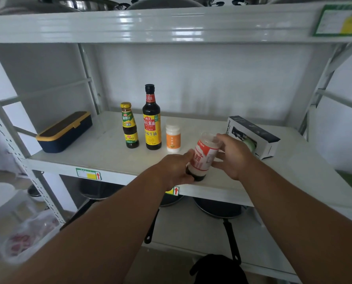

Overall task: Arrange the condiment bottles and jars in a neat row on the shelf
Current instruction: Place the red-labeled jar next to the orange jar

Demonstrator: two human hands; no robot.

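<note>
Both hands close on one red-and-white labelled jar (203,155) near the front edge of the white shelf (101,152): the left hand (176,171) curls around its dark base, while the right hand (233,155) wraps fingers round its clear-capped upper end. It is tilted, top leaning to the right, and whether its base touches the board cannot be told. Behind it, three containers stand upright in a line running left to right: a small sauce bottle (130,126) with a yellow cap, a tall dark soy sauce bottle (152,119), and a short white jar with an orange label (173,138), just beside one another but apart. Farther left lies a navy box with a yellow rim (65,132), set at an angle; at the right lies a black-and-white carton (253,136), partly hidden by the right hand. White metal uprights frame the unit against a pale wall. Steel pots (84,3) sit on the tier above, and dark frying pans (218,210) rest on the one below.
</note>
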